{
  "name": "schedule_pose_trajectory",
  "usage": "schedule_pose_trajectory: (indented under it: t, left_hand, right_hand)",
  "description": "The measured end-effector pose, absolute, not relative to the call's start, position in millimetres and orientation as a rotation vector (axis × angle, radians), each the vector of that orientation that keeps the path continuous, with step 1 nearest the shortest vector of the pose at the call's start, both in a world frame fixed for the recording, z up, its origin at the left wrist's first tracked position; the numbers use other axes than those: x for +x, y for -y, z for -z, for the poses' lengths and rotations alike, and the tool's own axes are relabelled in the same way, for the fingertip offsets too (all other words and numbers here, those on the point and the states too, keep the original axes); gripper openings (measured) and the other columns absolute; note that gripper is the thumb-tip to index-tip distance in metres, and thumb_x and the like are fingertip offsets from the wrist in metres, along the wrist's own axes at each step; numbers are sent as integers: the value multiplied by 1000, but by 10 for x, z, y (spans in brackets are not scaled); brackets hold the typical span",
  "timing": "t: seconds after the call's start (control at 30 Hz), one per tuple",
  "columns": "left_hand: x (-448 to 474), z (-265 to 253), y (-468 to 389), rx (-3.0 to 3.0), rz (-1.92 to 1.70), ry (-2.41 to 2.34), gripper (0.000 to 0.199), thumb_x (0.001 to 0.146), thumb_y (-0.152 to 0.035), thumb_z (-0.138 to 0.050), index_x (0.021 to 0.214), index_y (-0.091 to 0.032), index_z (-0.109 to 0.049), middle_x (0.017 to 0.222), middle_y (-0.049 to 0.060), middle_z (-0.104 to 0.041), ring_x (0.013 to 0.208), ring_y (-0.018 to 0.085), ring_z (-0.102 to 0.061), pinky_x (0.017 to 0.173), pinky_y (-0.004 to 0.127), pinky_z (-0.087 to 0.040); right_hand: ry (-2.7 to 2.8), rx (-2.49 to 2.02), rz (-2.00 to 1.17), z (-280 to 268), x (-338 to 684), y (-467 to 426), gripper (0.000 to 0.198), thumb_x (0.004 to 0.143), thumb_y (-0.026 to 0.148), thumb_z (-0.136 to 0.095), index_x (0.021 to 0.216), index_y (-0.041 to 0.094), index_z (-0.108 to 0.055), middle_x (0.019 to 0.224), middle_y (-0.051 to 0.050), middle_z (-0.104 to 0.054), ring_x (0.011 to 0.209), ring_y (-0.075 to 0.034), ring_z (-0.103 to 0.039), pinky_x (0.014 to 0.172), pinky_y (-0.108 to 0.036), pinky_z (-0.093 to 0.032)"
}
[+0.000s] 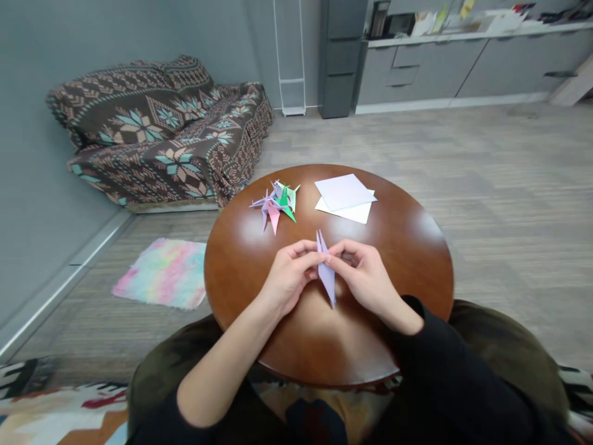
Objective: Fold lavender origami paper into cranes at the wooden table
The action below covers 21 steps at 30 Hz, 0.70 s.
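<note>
A narrow, pointed piece of folded lilac paper (327, 275) is held over the round brown wooden table (407, 247). My left hand (290, 278) pinches it from the left and my right hand (364, 278) pinches it from the right, fingertips meeting near its upper points. Farther back on the table lies a small heap of finished folded paper figures (277, 204) in lilac, pink and green. To their right sits a short stack of flat square paper sheets (345, 196), lilac on top, white below.
A sofa under a brown patterned blanket (157, 130) stands at the back left against the grey wall. A pastel fluffy mat (162, 272) lies on the floor left of the table. Grey cabinets (417, 68) and a white rack (291, 62) line the far wall.
</note>
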<state>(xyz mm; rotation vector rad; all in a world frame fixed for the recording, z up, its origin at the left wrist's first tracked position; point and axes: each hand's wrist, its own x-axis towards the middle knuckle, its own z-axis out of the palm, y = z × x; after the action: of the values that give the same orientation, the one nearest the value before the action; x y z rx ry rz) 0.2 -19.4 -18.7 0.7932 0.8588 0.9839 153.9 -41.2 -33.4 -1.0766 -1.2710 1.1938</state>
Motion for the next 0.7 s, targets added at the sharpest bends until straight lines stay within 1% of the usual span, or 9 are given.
schedule_pose_trajectory:
  t: [0.13, 0.27, 0.37, 0.43, 0.57, 0.63, 0.7]
  left_hand:
    - [18, 198, 198, 778, -1045, -856, 13, 64, -16, -84, 68, -12, -73, 65, 1, -64, 61, 8, -54, 60, 21, -40]
    - [33, 212, 212, 744, -1078, -848, 13, 63, -15, -85, 68, -11, -74, 65, 2, -66, 59, 6, -52, 61, 20, -41]
    - [41, 216, 224, 723, -1071, -843, 15, 62, -16, -86, 70, -10, -75, 66, 3, -67, 60, 7, -55, 61, 21, -42]
    - [31, 214, 207, 714, -1093, -842, 17, 62, -18, -87, 69, -10, -74, 66, 2, -65, 60, 7, -54, 58, 21, -41]
    - [-25, 203, 115, 697, -1254, -856, 22, 59, -18, -91, 66, -11, -71, 65, -2, -57, 59, 5, -47, 52, 18, -34]
    - [-45, 201, 87, 708, -1270, -850, 22, 63, -22, -91, 69, -12, -73, 66, -2, -57, 62, 6, -49, 53, 18, -36]
    - [-44, 201, 95, 746, -1243, -847, 24, 70, -32, -87, 80, -13, -76, 73, 0, -62, 69, 9, -54, 58, 19, -42]
  right_hand:
    - [1289, -1077, -1193, 332, 1536, 412, 23, 85, 39, -76, 81, 18, -69, 76, -3, -72, 70, -16, -64, 67, -29, -50]
    - [1329, -1069, -1183, 323, 1543, 408, 20, 86, 37, -74, 81, 18, -69, 77, -3, -73, 71, -16, -64, 68, -29, -50]
    - [1335, -1071, -1191, 322, 1537, 418, 19, 86, 35, -74, 81, 18, -68, 76, -2, -73, 70, -17, -65, 68, -29, -51]
    - [1344, -1075, -1208, 323, 1523, 437, 19, 86, 35, -73, 80, 18, -68, 75, -2, -72, 69, -16, -64, 67, -29, -50]
    - [1412, -1110, -1244, 323, 1511, 456, 19, 86, 34, -73, 77, 17, -69, 73, -1, -69, 67, -16, -62, 64, -29, -48]
    - [1369, -1125, -1226, 324, 1531, 431, 19, 84, 34, -76, 78, 17, -70, 73, -1, -70, 66, -16, -62, 64, -29, -48]
    - [1275, -1134, -1187, 329, 1563, 389, 20, 80, 35, -79, 77, 18, -71, 73, -2, -72, 66, -16, -63, 64, -29, -49]
